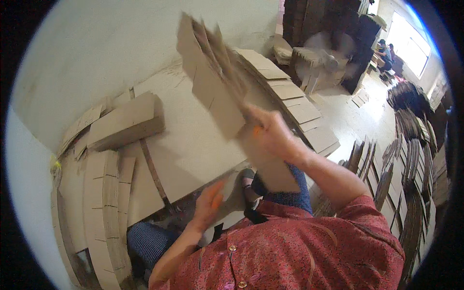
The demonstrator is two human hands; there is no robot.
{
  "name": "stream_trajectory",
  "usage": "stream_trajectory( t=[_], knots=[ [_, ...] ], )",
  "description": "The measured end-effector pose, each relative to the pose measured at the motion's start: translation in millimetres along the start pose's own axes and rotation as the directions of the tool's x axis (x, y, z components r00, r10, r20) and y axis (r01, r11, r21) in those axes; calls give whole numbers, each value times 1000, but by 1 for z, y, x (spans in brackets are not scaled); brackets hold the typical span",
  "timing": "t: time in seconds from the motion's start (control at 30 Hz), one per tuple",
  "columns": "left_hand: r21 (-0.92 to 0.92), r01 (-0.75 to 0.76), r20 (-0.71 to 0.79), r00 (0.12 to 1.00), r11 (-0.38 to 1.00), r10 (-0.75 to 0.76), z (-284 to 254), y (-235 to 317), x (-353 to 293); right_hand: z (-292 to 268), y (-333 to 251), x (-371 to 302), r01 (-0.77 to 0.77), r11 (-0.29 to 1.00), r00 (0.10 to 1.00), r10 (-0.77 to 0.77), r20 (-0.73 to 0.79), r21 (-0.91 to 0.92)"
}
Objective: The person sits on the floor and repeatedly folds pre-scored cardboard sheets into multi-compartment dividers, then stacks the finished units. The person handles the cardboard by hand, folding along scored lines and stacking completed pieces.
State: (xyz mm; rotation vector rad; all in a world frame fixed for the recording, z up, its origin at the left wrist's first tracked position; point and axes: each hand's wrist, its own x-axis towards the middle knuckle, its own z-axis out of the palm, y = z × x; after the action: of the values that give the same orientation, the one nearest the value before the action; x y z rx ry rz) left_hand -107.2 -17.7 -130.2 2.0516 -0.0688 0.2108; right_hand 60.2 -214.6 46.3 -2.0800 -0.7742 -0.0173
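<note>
My right hand (pixel 273 131) is closed on a bundle of slotted cardboard strips (pixel 215 94), raised over the worktable and blurred by motion. The strips fan apart at the upper end, and one panel hangs down below the hand toward my knee. Something orange shows at my fingers. Empty, my left hand (pixel 209 207) hovers by the table's near edge above my lap, fingers stretched out and slightly smeared, with orange on them as well. Beneath the bundle lies the pale worktable (pixel 188 150).
A thick cardboard stack (pixel 128 121) lies on the table's left, with slotted strips (pixel 102 193) nearer me. Overlapping cardboard pieces (pixel 295 104) line the right side. More bundles (pixel 386 169) stand on the floor. Behind are a fan (pixel 328 60) and people (pixel 385 55).
</note>
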Motion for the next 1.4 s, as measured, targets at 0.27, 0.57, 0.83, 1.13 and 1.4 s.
stream_trajectory(
  t=[0.27,0.57,0.83,1.13,1.4],
  knots=[
    [102,-37,-39,998,994,41,1,-22,2,-69,75,59,-74,636,955,-177,-239,-768],
    [270,82,-424,905,959,42,-95,-41,38,-47,271,58,-316,396,900,412,-140,-862],
    [832,284,-435,866,476,244,-201,-57,155,-31,193,31,-211,509,977,142,-161,-835],
    [739,236,-409,902,631,141,-249,-84,212,70,129,-14,143,974,987,-128,95,-175],
    [658,-413,62,863,630,501,-119,-26,93,124,66,11,-598,122,800,139,583,792]
  ],
)
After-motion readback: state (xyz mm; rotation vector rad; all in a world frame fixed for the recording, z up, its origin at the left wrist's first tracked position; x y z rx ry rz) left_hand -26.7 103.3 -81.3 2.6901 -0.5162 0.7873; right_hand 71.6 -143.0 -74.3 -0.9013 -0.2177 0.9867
